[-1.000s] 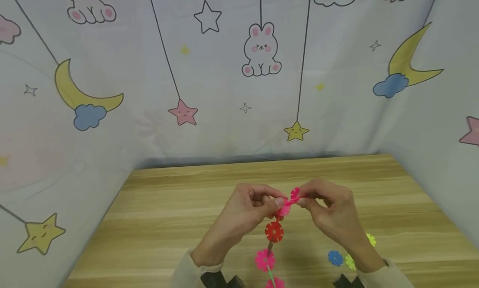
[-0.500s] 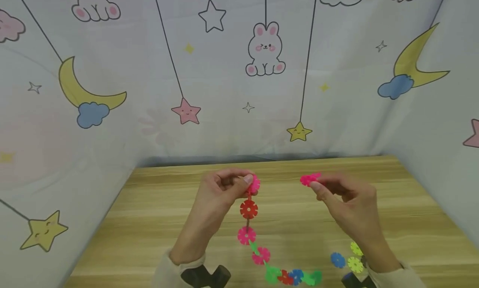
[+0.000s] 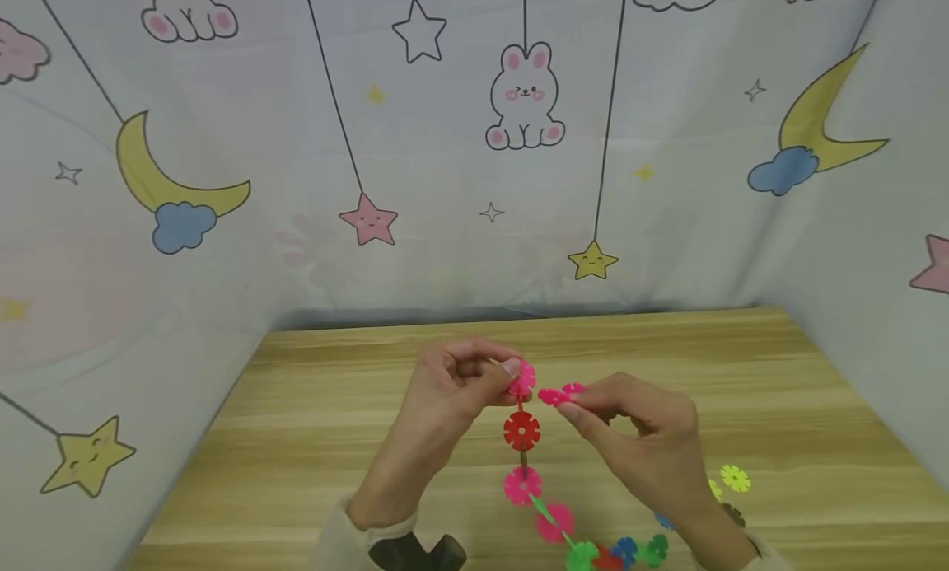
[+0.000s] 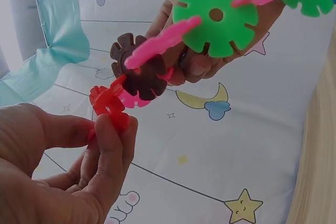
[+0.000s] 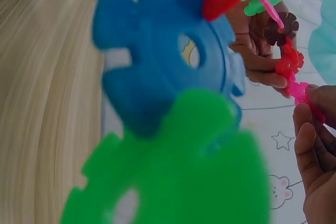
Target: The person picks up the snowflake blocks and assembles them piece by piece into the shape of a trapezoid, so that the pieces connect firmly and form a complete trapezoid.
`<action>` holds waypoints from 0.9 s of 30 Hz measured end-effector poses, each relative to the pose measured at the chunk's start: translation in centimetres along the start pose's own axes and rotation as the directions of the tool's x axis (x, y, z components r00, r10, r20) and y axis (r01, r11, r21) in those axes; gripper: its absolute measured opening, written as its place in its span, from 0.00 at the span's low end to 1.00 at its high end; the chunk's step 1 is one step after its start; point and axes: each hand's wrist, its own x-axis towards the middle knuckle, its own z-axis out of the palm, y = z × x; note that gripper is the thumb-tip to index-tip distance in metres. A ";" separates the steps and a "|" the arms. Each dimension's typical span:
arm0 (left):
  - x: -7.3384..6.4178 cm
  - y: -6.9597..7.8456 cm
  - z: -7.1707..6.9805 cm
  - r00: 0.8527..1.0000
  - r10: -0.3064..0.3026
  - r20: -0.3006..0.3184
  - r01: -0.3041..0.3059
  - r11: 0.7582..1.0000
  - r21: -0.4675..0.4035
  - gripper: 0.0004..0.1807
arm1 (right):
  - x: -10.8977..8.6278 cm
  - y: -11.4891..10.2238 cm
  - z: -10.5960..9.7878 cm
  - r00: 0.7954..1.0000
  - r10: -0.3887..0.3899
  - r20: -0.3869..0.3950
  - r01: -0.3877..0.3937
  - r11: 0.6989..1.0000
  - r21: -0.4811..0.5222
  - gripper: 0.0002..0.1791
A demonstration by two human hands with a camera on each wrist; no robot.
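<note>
My left hand pinches a pink snowflake disc at the top of a hanging chain of slotted plastic discs. Below it run a red disc, an edge-on brown one, pink discs and green links, down to a green disc and a blue disc. Just right of the chain's top, my right hand pinches pink discs, apparently two joined. A narrow gap parts them from the left hand's disc. Close to the right wrist camera, a blurred green disc covers much of the view.
Loose yellow and brown discs lie on the wooden table beside my right forearm, which partly hides a blue one. A printed white cloth stands behind the table and at both sides.
Both hands first met at the pink discs, then drew apart, the right hand carrying pink discs off. Now the right hand has come back left and down, close to the chain's top.
</note>
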 end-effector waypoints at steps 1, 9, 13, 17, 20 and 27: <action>0.0 0.0 0.1 1.000 -0.001 0.003 0.001 1.000 0.000 0.13 | 0.0 -0.1 0.2 1.000 -0.003 0.002 0.003 1.000 -0.006 0.18; 0.0 -0.1 0.9 0.999 -0.041 -0.011 0.041 0.999 -0.012 0.12 | -0.2 -0.2 0.8 0.998 -0.046 -0.035 0.040 0.990 -0.137 0.12; 0.0 -0.2 1.2 0.998 -0.053 -0.023 0.052 0.998 -0.027 0.13 | -0.4 0.1 1.0 0.993 -0.103 -0.060 0.092 0.982 -0.166 0.03; -0.1 -0.3 1.5 0.999 -0.042 -0.033 0.039 0.996 -0.082 0.12 | -0.5 0.4 1.3 0.983 -0.167 -0.074 0.151 0.972 -0.182 0.10; -0.1 -0.4 1.7 0.999 -0.031 -0.033 0.027 0.994 -0.110 0.12 | -0.7 0.6 1.5 0.977 -0.198 -0.080 0.178 0.962 -0.209 0.11; 0.0 -0.5 1.9 0.999 -0.033 -0.024 0.032 0.997 -0.065 0.11 | -0.9 1.1 1.7 0.965 -0.245 -0.093 0.220 0.950 -0.219 0.13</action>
